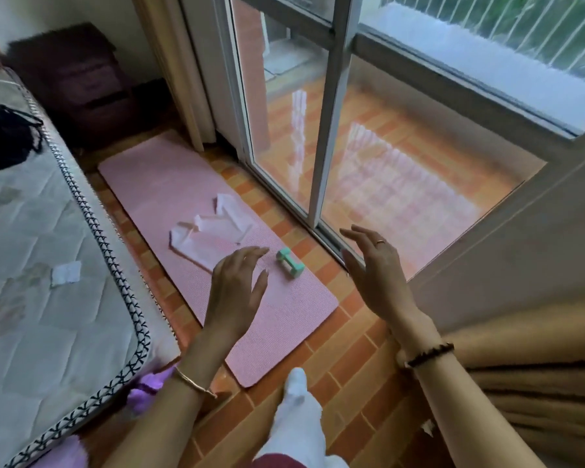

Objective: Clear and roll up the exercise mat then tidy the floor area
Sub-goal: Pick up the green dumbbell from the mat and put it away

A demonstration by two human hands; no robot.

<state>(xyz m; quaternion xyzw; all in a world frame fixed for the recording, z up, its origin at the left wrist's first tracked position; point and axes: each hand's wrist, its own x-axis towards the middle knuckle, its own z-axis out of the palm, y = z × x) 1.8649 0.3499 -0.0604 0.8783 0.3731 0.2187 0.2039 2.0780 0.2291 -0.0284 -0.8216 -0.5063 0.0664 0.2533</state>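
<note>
mat (156, 184) pink, unrolled, cloth (213, 231) and dumbbell (290, 263) on it; beneath left grip (237, 285), left of right grip (375, 268); both splayed, empty.

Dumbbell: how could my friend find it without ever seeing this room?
Find the pink mat on the floor between the bed and the glass door. On it, beside the white cloth, lies the dumbbell. It alone is mint green.

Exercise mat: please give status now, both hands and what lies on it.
Open and empty: left hand, right hand. Unrolled, flat: pink exercise mat. In the way, lying on it: green dumbbell, white cloth.
</note>
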